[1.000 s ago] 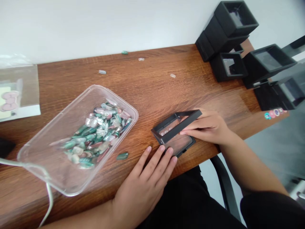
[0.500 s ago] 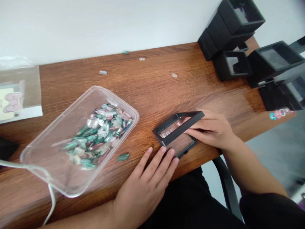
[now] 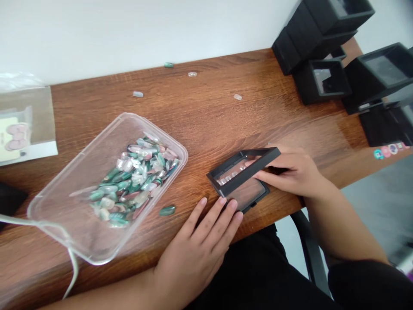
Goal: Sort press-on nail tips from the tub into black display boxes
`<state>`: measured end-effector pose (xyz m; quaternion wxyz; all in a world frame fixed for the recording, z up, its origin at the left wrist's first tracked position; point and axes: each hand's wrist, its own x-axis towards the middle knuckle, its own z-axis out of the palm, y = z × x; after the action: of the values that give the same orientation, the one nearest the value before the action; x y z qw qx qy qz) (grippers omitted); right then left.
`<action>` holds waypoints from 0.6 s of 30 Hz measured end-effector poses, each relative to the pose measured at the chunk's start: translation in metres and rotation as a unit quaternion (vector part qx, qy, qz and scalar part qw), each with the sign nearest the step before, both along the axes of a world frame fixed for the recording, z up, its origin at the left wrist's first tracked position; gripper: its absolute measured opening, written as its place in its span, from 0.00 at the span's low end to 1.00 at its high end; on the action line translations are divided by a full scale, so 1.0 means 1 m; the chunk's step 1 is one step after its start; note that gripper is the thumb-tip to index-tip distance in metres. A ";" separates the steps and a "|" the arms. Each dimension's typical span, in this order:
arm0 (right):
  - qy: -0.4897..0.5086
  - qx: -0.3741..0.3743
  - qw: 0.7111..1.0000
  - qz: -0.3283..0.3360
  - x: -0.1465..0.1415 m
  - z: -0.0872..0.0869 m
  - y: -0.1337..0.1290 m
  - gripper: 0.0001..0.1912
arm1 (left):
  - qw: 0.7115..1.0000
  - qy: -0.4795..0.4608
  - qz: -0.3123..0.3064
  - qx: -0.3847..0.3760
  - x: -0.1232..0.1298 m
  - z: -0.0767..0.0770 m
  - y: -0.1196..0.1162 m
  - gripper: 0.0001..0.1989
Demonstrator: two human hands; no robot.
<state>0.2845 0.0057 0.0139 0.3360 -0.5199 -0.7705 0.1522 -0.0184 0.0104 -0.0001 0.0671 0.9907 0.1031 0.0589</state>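
A small black hinged display case (image 3: 248, 175) with clear film windows stands partly open near the front table edge. A short row of clear false nails (image 3: 228, 178) shows through its raised half. My left hand (image 3: 200, 241) lies flat with fingers apart, its fingertips at the case's near edge. From the right, my right hand (image 3: 292, 170) reaches in between the two halves. Its finger and thumb are bent together by the end of the row; what they pinch is hidden by the frame. A loose green false nail (image 3: 167, 210) lies left of my left hand.
A clear plastic tub (image 3: 77, 161) of mixed false nails stands at left, a pale cable (image 3: 73, 267) beside it. Several loose nails, one grey (image 3: 138, 94), lie toward the wall. Black boxes (image 3: 322, 36) are stacked at the right back. A plastic packet (image 3: 38, 125) lies far left.
The view has shifted slightly. Both hands and the case hold nearly the same places, the right hand still reaching into the case and the left still flat.
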 end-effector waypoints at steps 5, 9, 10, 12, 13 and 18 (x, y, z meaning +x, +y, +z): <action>-0.025 0.054 0.998 -0.009 -0.006 -0.003 -0.001 0.02 | 1.000 -0.005 0.005 0.000 0.001 0.000 -0.002 0.36; -0.053 0.066 0.996 -0.022 -0.008 -0.005 -0.002 0.02 | 0.998 -0.039 0.050 -0.013 0.000 -0.001 -0.004 0.39; -0.055 0.069 0.996 -0.025 -0.009 -0.005 -0.002 0.02 | 0.996 -0.046 0.070 -0.023 0.000 -0.001 -0.004 0.41; -0.054 0.074 0.995 -0.031 -0.010 -0.006 -0.003 0.03 | 0.994 -0.049 0.093 -0.041 0.000 0.000 -0.003 0.42; -0.054 0.074 0.995 -0.033 -0.011 -0.006 -0.003 0.04 | 0.993 -0.046 0.095 -0.045 0.001 0.000 -0.002 0.42; -0.071 0.068 0.995 -0.019 -0.014 -0.007 -0.004 0.09 | 0.996 -0.035 0.078 -0.036 0.004 0.003 0.001 0.39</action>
<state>0.2706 0.0017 0.0074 0.3176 -0.5199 -0.7910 0.0562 -0.0140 0.0114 0.0029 0.1018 0.9739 0.1797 0.0944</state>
